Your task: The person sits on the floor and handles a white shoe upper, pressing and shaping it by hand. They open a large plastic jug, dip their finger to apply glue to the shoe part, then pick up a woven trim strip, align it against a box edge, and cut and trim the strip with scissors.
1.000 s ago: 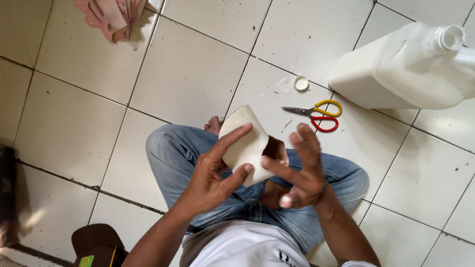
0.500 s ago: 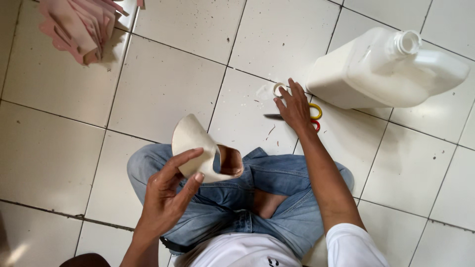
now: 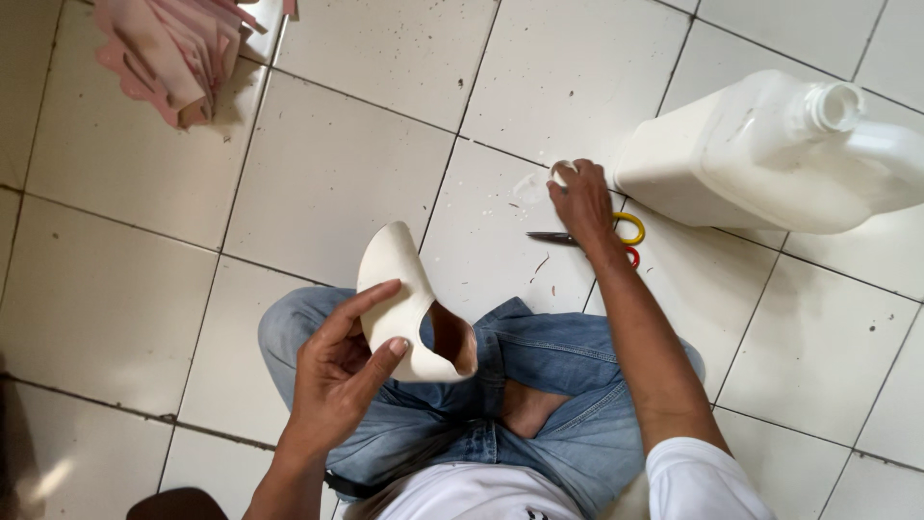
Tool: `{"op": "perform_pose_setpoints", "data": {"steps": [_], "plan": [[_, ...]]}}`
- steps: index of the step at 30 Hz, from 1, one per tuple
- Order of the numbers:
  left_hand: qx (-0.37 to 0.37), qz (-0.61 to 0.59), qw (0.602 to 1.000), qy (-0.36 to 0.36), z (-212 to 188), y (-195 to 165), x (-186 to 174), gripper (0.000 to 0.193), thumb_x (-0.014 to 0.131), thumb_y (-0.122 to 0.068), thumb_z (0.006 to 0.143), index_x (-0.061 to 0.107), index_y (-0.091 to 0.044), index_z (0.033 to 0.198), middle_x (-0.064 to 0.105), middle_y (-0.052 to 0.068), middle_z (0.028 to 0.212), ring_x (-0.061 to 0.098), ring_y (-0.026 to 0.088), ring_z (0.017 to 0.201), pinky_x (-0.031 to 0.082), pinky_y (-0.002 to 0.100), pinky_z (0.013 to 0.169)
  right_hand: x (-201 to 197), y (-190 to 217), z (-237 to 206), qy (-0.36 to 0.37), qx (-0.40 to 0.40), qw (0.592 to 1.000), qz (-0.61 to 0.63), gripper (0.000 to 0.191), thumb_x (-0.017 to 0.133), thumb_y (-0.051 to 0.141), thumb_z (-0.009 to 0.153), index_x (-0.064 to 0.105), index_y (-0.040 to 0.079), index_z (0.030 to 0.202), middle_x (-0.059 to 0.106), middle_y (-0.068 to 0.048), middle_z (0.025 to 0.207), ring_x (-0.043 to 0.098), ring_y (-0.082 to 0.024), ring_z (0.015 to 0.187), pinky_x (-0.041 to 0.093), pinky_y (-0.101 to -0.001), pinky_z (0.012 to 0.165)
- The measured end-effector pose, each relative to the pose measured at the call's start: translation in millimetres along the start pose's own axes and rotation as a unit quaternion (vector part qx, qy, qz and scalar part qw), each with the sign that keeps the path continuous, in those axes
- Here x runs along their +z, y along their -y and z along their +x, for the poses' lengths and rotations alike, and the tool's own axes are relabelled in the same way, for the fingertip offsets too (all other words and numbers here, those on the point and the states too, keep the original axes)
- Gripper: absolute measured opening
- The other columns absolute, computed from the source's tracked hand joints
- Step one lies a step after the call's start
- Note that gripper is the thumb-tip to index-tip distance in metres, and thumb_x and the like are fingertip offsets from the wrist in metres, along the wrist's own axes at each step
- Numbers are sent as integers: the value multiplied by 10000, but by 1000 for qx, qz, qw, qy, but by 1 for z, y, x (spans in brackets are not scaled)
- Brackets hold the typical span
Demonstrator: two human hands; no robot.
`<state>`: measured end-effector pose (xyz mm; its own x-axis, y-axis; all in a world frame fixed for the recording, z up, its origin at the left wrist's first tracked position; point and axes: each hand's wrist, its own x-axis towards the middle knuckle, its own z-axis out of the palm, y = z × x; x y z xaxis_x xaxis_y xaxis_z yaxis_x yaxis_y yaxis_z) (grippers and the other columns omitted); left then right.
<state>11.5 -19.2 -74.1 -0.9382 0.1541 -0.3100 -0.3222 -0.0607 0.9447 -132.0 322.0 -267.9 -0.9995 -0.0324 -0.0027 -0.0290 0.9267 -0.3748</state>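
Note:
My left hand (image 3: 339,371) holds a cream, curved shoe-upper piece (image 3: 399,299) over my lap, thumb and fingers pinching its lower edge. Its inside shows brown at the opening. My right hand (image 3: 580,197) is stretched forward to the floor tiles, fingertips pinching a small round white cap (image 3: 558,174) next to a large white plastic jug (image 3: 770,154) lying on its side. Under that wrist lie scissors (image 3: 597,236) with yellow and red handles.
I sit cross-legged in blue jeans (image 3: 539,385) on a white tiled floor (image 3: 366,144). A stack of pink cut pieces (image 3: 178,48) lies at the far left. The jug's neck (image 3: 833,104) is uncapped. A dark object (image 3: 178,503) sits at the bottom left.
My right hand left the cream piece and reached forward past the scissors to the small white cap by the jug. My left hand alone keeps the piece.

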Motion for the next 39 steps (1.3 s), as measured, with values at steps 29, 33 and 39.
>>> {"op": "perform_pose_setpoints", "data": {"steps": [29,33,39], "plan": [[80,-40,991,99,-19,-23,33,635,700,-24,960,454,-70,1544,659,134,1358,648,179,1250,551,362,1099,-124,165,-166,-5,-200,861,468,852,203,770,1056,703,152,1362,186,-142,1777,133,-375,1657,131,-567,1330],[94,-26,989,110,-24,-26,33,633,710,-41,967,452,-70,1544,687,131,1343,683,193,1252,575,372,1108,-126,161,-166,-78,-180,911,363,915,158,792,1038,668,117,1385,137,-221,1747,144,-431,1663,194,-612,1363],[91,-20,989,119,-29,-32,36,638,716,-57,963,459,-74,1547,685,150,1340,688,218,1225,582,384,1077,-125,157,-172,-105,-210,913,335,881,165,761,1046,665,114,1373,171,-222,1730,155,-422,1654,206,-606,1360]]}}
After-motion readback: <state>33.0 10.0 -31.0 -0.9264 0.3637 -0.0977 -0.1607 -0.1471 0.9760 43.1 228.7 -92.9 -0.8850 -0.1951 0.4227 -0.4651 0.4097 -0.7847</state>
